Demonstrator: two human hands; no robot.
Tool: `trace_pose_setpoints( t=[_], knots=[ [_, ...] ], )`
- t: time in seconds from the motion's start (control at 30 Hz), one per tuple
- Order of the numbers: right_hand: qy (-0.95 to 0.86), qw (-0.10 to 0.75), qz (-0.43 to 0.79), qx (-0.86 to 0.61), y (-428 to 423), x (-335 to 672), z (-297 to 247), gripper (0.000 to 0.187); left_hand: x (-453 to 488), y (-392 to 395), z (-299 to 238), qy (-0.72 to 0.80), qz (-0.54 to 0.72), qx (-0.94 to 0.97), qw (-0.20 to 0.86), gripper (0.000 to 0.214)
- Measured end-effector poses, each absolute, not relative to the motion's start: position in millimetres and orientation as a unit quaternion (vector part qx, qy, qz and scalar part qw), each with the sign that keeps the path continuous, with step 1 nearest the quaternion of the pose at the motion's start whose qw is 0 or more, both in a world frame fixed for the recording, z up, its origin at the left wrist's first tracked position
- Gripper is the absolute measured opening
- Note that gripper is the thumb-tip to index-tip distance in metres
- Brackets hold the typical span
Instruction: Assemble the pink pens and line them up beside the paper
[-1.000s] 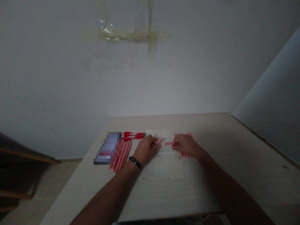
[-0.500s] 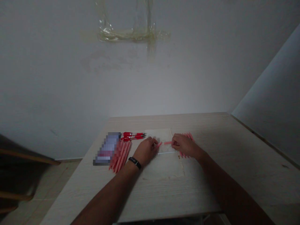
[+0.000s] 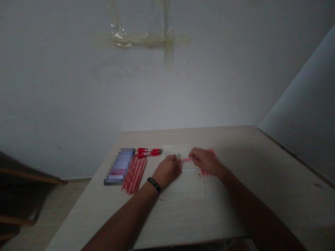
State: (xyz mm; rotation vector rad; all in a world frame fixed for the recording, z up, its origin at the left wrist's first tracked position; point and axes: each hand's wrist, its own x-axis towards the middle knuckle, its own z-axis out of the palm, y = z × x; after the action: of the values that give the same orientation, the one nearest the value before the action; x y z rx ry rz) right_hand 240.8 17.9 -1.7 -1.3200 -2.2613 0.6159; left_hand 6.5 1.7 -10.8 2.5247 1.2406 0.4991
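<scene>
head view: left hand (image 3: 167, 170) and right hand (image 3: 205, 161) pinch pink straw (image 3: 186, 159), ends hidden in grip

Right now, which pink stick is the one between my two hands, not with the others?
The pink stick running from your right hand to your left hand. The other pink sticks lie bunched on the table, beyond each hand.

A dim grey wall (image 3: 167, 97) with clear tape (image 3: 141, 41) stuck high up meets a second wall (image 3: 303, 101); a dark wooden chair (image 3: 15, 184) stands over the tiled floor (image 3: 62, 205).
</scene>
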Motion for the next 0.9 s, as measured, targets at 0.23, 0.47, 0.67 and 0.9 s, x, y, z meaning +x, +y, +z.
trace_pose_setpoints(
  t=[0.23,0.47,0.67,0.9],
  knots=[
    [-0.835,0.283,0.182,-0.436,23,243,-2,0.024,6,5,-6,0.442,0.197,0.862,0.152,0.009],
    [-0.818,0.358,0.155,-0.422,31,250,-2,0.026,-3,10,-5,0.461,0.231,0.845,0.144,0.019],
    [-0.812,0.366,0.163,-0.425,34,252,-7,0.026,-5,11,-6,0.478,0.246,0.833,0.134,0.022],
    [-0.821,0.351,0.156,-0.424,32,251,-6,0.022,-4,11,-4,0.492,0.251,0.822,0.139,0.024]
  ],
)
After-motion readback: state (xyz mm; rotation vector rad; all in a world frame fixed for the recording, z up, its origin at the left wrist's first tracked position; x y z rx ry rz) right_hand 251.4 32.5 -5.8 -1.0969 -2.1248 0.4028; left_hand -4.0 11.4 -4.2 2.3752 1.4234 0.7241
